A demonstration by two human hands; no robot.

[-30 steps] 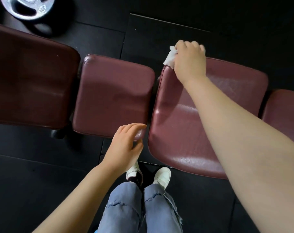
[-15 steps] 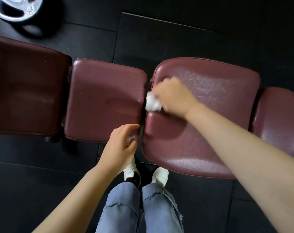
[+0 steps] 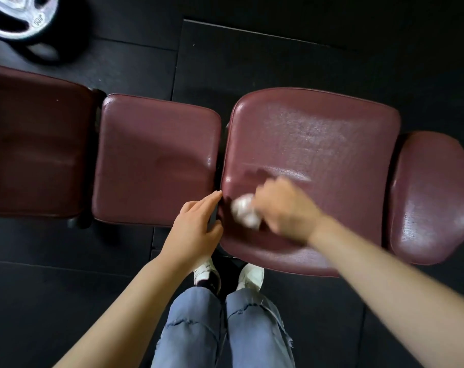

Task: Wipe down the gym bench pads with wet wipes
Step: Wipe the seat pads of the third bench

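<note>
On the near left corner of the big maroon pad (image 3: pixel 318 155), the right hand (image 3: pixel 284 208) grips a crumpled wet wipe (image 3: pixel 245 213), bunched in its fingers and blurred. It looks soft, light and limp, best held wadded and pressed flat. The left hand (image 3: pixel 196 229), fingers relaxed and empty, rests at the gap beside the smaller pad (image 3: pixel 156 160).

The right hand (image 3: pixel 284 208), blurred, holds a crumpled white wet wipe (image 3: pixel 245 211) against the near left part of the large maroon pad (image 3: pixel 331 144), whose surface shines in streaks. The left hand (image 3: pixel 196 229), fingers straight, lies by the gap beside the smaller pad (image 3: pixel 156 158). A silver weight plate (image 3: pixel 16 17) lies on the black floor (image 3: pixel 278 49).
</note>
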